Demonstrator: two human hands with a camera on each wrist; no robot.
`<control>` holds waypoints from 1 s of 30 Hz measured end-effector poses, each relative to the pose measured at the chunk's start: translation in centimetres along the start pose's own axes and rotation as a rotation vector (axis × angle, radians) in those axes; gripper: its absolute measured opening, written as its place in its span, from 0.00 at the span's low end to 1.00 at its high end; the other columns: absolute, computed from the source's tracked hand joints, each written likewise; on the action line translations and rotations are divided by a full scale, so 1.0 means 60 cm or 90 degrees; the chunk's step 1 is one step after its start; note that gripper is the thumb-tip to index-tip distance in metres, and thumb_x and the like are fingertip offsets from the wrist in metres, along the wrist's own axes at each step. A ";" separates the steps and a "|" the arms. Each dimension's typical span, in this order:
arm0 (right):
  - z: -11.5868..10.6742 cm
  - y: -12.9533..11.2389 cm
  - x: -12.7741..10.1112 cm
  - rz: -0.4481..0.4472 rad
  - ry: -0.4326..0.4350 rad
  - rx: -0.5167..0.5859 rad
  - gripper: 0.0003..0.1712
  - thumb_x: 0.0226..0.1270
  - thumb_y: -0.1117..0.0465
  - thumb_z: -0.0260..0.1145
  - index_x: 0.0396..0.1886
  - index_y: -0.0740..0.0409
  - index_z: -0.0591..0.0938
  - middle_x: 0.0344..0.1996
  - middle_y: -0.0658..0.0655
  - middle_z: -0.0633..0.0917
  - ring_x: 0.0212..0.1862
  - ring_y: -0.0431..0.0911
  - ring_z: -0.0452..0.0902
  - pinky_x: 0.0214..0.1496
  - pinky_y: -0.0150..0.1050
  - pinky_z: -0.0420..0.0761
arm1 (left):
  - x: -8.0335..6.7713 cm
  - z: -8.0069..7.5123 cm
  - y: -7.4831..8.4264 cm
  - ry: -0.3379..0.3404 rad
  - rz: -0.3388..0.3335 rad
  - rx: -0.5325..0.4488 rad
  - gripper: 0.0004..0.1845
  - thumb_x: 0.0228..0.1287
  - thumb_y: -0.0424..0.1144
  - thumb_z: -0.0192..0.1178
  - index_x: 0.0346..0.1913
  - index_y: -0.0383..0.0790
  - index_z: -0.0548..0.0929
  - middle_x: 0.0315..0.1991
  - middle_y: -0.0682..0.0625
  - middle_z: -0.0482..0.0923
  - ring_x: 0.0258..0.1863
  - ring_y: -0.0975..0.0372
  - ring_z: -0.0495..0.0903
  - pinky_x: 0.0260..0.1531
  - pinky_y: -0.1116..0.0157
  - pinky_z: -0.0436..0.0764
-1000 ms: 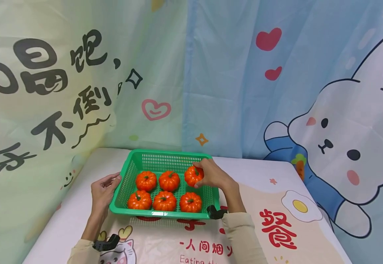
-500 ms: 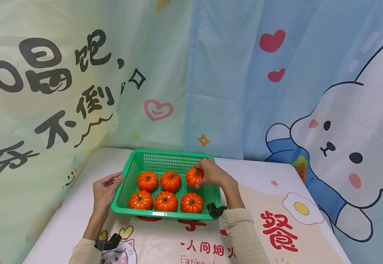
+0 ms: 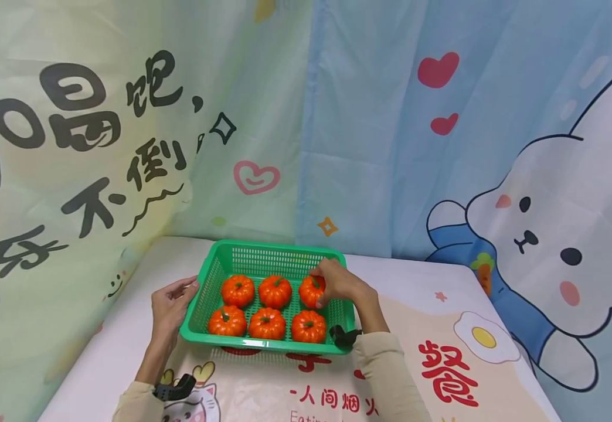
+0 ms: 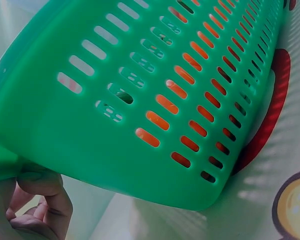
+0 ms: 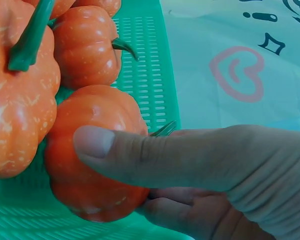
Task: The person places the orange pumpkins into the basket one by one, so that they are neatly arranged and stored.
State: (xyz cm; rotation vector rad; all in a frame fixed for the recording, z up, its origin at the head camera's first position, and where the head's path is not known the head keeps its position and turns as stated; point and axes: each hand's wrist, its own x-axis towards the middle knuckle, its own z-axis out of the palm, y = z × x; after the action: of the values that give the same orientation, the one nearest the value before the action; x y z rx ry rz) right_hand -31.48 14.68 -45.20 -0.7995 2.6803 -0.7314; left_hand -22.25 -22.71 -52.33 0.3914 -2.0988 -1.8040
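Observation:
A green plastic basket [image 3: 264, 346] with slotted walls holds several small orange pumpkins with green stems, set in two rows. My left hand [image 3: 169, 305] grips the basket's left rim, its fingers curled at the edge in the left wrist view. My right hand [image 3: 342, 282] reaches inside and holds the back right pumpkin [image 3: 311, 291] between thumb and fingers. In the right wrist view the thumb lies across this pumpkin [image 5: 97, 200], whose stem shows just past it. Beside it sit the back middle pumpkin [image 3: 274, 291] and the front right pumpkin [image 3: 308, 326].
The basket stands on a table covered by a printed cloth [image 3: 422, 305] with red lettering and a fried egg picture. Behind the table hangs a printed curtain [image 3: 348, 146]. Dark camera straps [image 3: 345, 336] circle both wrists.
My right hand has lowered the back right pumpkin slightly, level with its row. My left hand stays at the basket's rim. The head view has shifted a little.

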 end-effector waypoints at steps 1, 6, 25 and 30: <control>0.001 0.000 0.002 -0.002 -0.002 -0.006 0.39 0.45 0.69 0.91 0.62 0.67 0.88 0.62 0.66 0.89 0.42 0.45 0.78 0.36 0.34 0.77 | 0.000 0.000 0.000 0.000 0.000 0.000 0.18 0.77 0.40 0.70 0.62 0.32 0.90 0.34 0.61 0.89 0.30 0.72 0.83 0.29 0.73 0.83; 0.006 0.008 0.013 -0.036 -0.009 -0.018 0.40 0.43 0.71 0.92 0.61 0.69 0.88 0.56 0.67 0.92 0.32 0.43 0.72 0.32 0.33 0.72 | -0.002 0.000 0.003 0.004 0.005 0.001 0.18 0.77 0.40 0.70 0.61 0.32 0.90 0.34 0.60 0.89 0.30 0.71 0.83 0.30 0.73 0.83; 0.052 0.077 0.060 -0.101 -0.018 -0.033 0.41 0.42 0.65 0.94 0.61 0.66 0.89 0.55 0.66 0.92 0.28 0.42 0.67 0.29 0.36 0.71 | -0.004 0.003 0.001 0.002 0.002 0.008 0.17 0.77 0.40 0.69 0.60 0.30 0.90 0.35 0.58 0.90 0.31 0.71 0.84 0.31 0.74 0.84; 0.034 0.036 0.043 -0.056 -0.022 -0.034 0.42 0.42 0.68 0.93 0.62 0.69 0.88 0.61 0.68 0.90 0.38 0.44 0.80 0.38 0.35 0.81 | -0.001 0.002 0.002 0.011 0.002 0.010 0.17 0.77 0.40 0.70 0.59 0.32 0.91 0.35 0.59 0.90 0.32 0.71 0.84 0.32 0.74 0.84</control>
State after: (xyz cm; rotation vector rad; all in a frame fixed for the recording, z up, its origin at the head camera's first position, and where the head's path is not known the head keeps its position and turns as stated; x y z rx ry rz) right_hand -33.79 13.96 -48.31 -0.9407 2.6578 -0.6618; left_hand -22.23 -22.54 -52.22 0.4052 -2.1026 -1.7771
